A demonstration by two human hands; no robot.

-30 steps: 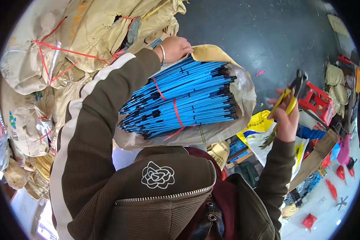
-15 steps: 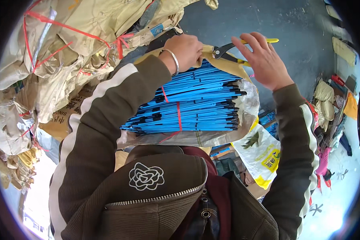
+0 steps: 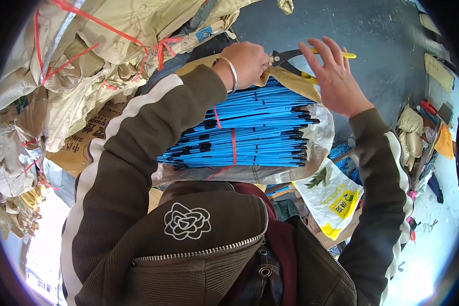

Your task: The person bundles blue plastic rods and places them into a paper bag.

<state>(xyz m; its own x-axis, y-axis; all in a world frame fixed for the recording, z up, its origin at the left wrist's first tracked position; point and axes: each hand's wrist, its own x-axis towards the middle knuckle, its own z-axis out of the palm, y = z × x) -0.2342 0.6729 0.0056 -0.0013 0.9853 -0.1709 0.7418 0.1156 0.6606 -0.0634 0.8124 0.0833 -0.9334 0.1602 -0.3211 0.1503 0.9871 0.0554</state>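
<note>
A bundle of long blue rods with black ends (image 3: 260,148) lies in a woven sack with a tan lining and translucent outer side (image 3: 321,132). Red ties cross the rods. At the sack's far edge, my left hand (image 3: 246,64) is closed, pinching the gathered tan material (image 3: 296,84). My right hand (image 3: 336,79) grips a pliers-like hand tool with black metal arms and yellow handles (image 3: 290,55). Its handles are spread apart, and its head is right by my left fingertips. Whether its jaws touch the material is hard to tell.
Piled tan sacks tied with red strips (image 3: 112,46) rise at the left. Below the bundle on the right hangs a white and yellow plastic bag (image 3: 331,199). More blue rods (image 3: 341,150) lie near it. Clutter with an orange cloth (image 3: 443,143) lines the right side.
The tool's head has moved up slightly and closer to my left fingers. My left hand still pinches the sack edge. The whole view has shifted a little.
</note>
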